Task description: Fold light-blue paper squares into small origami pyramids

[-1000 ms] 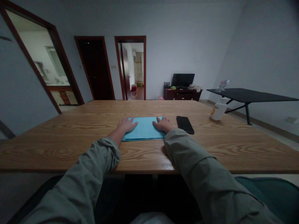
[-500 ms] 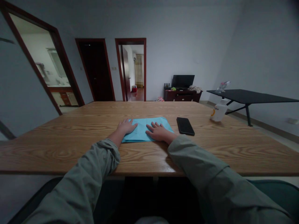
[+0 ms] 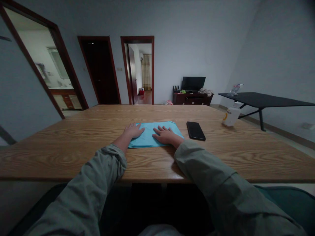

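A folded light-blue sheet (image 3: 147,133), paper or cloth, lies flat on the wooden table (image 3: 83,150) in front of me. Its near edge shows more than one layer. My left hand (image 3: 133,130) rests on its left side, palm down with the fingers stretched out. On the right half lies my right hand (image 3: 165,135), also flat, its fingers spread. Neither hand grips anything. Just right of the sheet, a black phone (image 3: 195,131) lies face up.
A white bottle (image 3: 230,116) stands on the table's right part. Beyond it is a black table (image 3: 265,99) with a clear spray bottle (image 3: 236,89). At the far wall, a television (image 3: 193,84) sits on a dark cabinet (image 3: 193,98). Doorways open at the left and back.
My right hand has shifted slightly left on the sheet. My left hand stays about where it was. The whole view has tipped down a little.
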